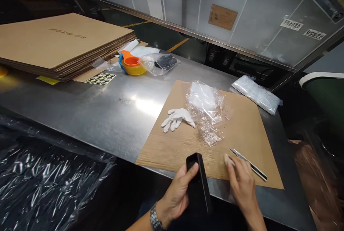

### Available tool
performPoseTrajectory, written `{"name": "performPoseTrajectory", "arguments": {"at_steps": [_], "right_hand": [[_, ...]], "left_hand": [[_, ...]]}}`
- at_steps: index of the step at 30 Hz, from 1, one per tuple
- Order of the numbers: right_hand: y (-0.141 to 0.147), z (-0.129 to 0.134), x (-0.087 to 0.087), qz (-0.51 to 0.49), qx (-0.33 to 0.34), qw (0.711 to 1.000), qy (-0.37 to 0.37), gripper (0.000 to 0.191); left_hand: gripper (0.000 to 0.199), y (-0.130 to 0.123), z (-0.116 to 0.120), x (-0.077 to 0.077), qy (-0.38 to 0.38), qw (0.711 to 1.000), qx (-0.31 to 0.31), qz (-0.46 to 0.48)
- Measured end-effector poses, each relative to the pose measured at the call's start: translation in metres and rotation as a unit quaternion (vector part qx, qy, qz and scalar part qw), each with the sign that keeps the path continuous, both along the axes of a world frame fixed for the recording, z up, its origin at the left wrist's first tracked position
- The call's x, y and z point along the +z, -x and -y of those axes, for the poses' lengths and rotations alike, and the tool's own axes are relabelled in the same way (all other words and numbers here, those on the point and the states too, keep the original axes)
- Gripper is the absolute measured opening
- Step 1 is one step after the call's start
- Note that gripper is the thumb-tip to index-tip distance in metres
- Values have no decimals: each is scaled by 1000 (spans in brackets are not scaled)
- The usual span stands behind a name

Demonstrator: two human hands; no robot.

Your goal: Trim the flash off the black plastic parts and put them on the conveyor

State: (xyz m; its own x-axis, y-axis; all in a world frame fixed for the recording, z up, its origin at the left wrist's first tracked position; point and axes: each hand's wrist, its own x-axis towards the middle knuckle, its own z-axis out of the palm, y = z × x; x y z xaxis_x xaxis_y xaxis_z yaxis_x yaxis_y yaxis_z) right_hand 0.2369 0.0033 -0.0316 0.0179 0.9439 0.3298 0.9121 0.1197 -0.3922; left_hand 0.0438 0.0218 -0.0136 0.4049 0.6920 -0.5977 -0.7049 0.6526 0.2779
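My left hand grips a long black hollow case at the table's front edge, with the thumb pressed on its near wall. My right hand has its fingers closed around a small beige piece, whose kind I cannot make out, low over the cardboard sheet. Just right of that hand lies a black-and-white utility knife, blade end pointing away. A white glove rests on the sheet, beside crumpled clear plastic bags with something white inside.
Flattened cardboard boxes are stacked at the left on the metal table. Nearby are orange and yellow tape rolls, a sticker sheet and a bag with a dark item. A plastic-wrapped pack lies at the right edge.
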Motion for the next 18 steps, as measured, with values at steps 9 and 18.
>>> {"name": "performPoseTrajectory", "arguments": {"at_steps": [9,18], "right_hand": [[-80,-17,-30,91,-90,990,66,34],[-41,13,6,-27,-70,991,107,33]], "left_hand": [[14,6,1,-4,84,991,-25,103],[57,13,-1,-5,20,993,-39,105]]}}
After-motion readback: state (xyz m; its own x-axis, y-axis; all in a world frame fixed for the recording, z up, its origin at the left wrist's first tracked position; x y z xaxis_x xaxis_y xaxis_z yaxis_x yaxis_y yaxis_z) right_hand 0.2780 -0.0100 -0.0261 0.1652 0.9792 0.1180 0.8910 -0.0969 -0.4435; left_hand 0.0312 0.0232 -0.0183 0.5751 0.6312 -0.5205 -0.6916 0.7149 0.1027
